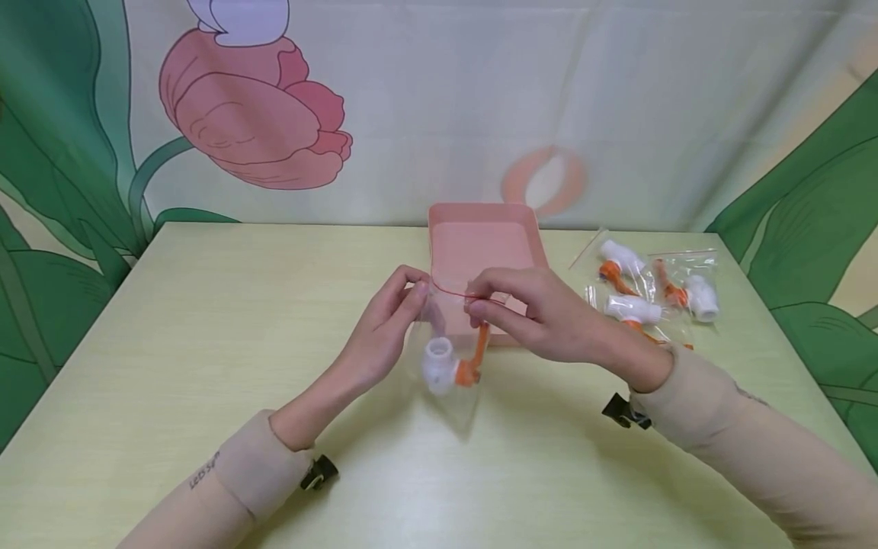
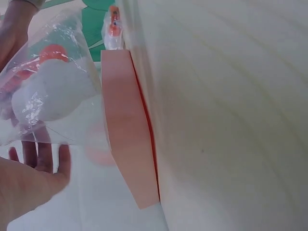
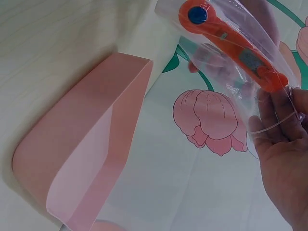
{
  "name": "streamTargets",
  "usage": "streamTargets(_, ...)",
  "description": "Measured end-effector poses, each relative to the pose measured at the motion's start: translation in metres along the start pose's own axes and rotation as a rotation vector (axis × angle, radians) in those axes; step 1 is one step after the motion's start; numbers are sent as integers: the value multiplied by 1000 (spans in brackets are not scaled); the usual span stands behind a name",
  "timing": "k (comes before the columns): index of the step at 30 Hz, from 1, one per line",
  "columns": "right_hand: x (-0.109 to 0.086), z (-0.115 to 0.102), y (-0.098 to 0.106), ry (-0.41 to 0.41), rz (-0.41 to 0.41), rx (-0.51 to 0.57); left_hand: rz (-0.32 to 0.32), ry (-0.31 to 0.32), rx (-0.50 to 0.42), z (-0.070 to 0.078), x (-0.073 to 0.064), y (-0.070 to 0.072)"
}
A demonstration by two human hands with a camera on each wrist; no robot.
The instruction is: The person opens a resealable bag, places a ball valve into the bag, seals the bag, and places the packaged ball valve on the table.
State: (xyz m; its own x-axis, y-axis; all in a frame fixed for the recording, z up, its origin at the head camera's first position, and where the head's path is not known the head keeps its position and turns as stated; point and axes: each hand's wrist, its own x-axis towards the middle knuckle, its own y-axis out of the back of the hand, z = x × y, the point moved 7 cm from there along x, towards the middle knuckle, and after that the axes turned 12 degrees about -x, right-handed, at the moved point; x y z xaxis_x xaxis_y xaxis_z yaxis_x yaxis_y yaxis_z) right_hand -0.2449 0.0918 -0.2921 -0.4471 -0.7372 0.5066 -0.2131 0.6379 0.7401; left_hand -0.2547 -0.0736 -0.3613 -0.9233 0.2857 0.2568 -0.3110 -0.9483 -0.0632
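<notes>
A clear zip bag (image 1: 461,415) with a red line along its mouth hangs above the table, in front of the pink tray (image 1: 488,244). Inside it is a white plastic fitting with an open round end, like a tap (image 1: 439,367), with an orange lever handle (image 1: 469,372). My left hand (image 1: 376,332) pinches the bag's mouth at its left corner between thumb and fingertips. Farther along the same edge, my right hand (image 1: 538,313) pinches it with thumb and forefinger. In the right wrist view the orange lever (image 3: 240,53) shows a blue round cap through the film.
At the right of the table lie several more bagged white and orange fittings (image 1: 634,309). The shallow tray stands near the back edge, against a printed flower curtain (image 1: 425,99). A black buckle (image 1: 318,473) hangs at the left cuff, another (image 1: 626,412) at the right.
</notes>
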Motion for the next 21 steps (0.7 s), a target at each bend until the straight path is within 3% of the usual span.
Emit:
streamTargets(11, 0, -11, 6, 144, 26, 36, 13, -126, -167, 11, 0, -2)
streamTargets(21, -8, -5, 16, 100, 78, 3, 81, -224, -174, 25, 0, 5)
